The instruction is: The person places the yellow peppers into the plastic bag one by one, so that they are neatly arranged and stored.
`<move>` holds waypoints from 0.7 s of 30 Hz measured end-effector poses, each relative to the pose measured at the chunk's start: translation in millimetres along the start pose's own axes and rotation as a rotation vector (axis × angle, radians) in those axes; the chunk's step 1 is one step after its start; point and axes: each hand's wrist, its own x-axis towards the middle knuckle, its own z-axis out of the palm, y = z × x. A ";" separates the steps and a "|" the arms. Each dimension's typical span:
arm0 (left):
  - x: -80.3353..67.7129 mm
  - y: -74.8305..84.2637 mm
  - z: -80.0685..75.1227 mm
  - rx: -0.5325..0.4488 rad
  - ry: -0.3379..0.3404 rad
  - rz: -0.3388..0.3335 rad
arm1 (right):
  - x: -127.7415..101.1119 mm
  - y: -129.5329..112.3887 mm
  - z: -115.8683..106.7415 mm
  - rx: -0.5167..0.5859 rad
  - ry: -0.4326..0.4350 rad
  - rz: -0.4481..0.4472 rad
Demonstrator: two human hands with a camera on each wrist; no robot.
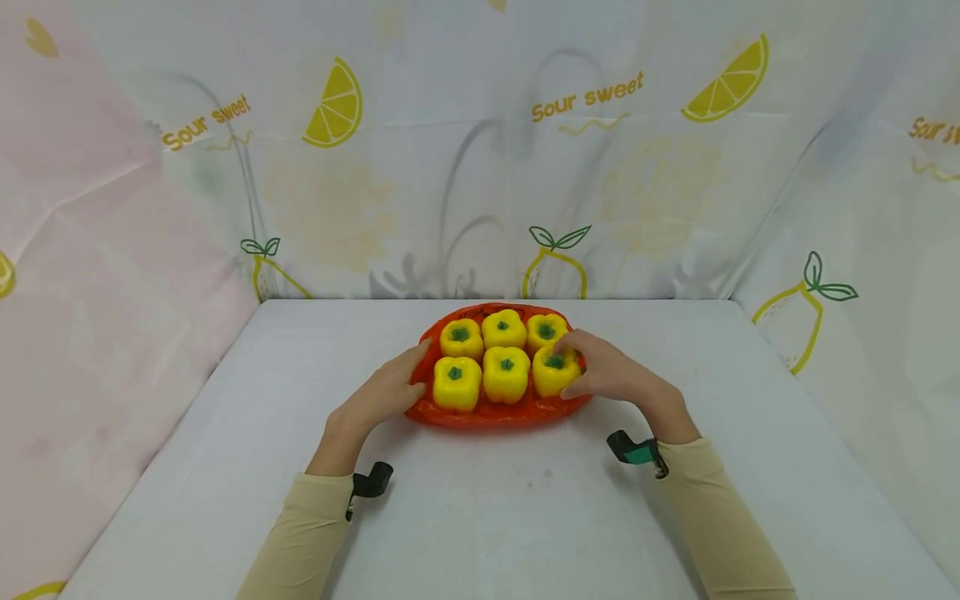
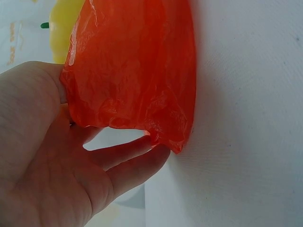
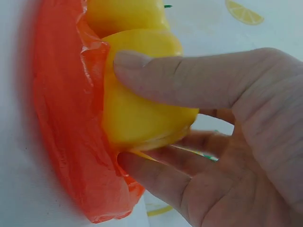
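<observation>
Several yellow bell peppers (image 1: 506, 375) with green stems stand upright in two rows inside an opened red plastic bag (image 1: 480, 419). My right hand (image 1: 617, 371) grips the bell pepper (image 1: 550, 379) at the front right. In the right wrist view its thumb lies across the near side of that pepper (image 3: 142, 120), while the other fingers reach round the far side, partly hidden. At the bag's left end, my left hand (image 1: 386, 387) holds the edge. The left wrist view shows the thumb at the rim of the red plastic bag (image 2: 132, 71) and fingertips against its lower corner.
The bag rests on a white table (image 1: 495, 517), towards its back edge. Behind it hangs a white cloth (image 1: 465, 150) printed with lemons and lettering, with more cloth at both sides. A small black wrist camera (image 1: 372, 481) sits on each sleeve cuff.
</observation>
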 end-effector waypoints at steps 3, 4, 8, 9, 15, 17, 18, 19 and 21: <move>0.9 0.3 0.3 0.008 0.000 0.002 | 0.4 1.4 0.2 -0.013 -0.008 0.010; 1.1 0.6 0.2 0.009 0.000 0.004 | 0.1 1.6 -0.1 -0.015 -0.013 0.013; 1.2 1.5 0.0 0.020 0.000 0.001 | -1.9 2.0 -1.4 -0.015 -0.032 0.020; 1.0 1.9 -0.1 0.018 -0.001 -0.003 | -2.1 2.2 -1.5 -0.011 -0.037 0.025; 0.7 1.1 0.2 0.021 0.000 -0.012 | -0.9 0.7 -1.0 -0.021 -0.050 0.039; 0.8 0.8 0.2 0.028 0.003 -0.006 | 0.2 -0.4 -0.7 -0.046 -0.047 0.033; 0.8 0.6 0.3 0.030 0.004 0.001 | 0.7 -1.0 -0.4 -0.057 -0.044 0.035; 0.9 0.6 0.4 0.032 0.006 0.004 | 1.2 -1.6 -0.2 -0.069 -0.041 0.038; 1.0 0.5 0.5 0.030 0.007 0.008 | 1.7 -2.5 0.1 -0.091 -0.040 0.044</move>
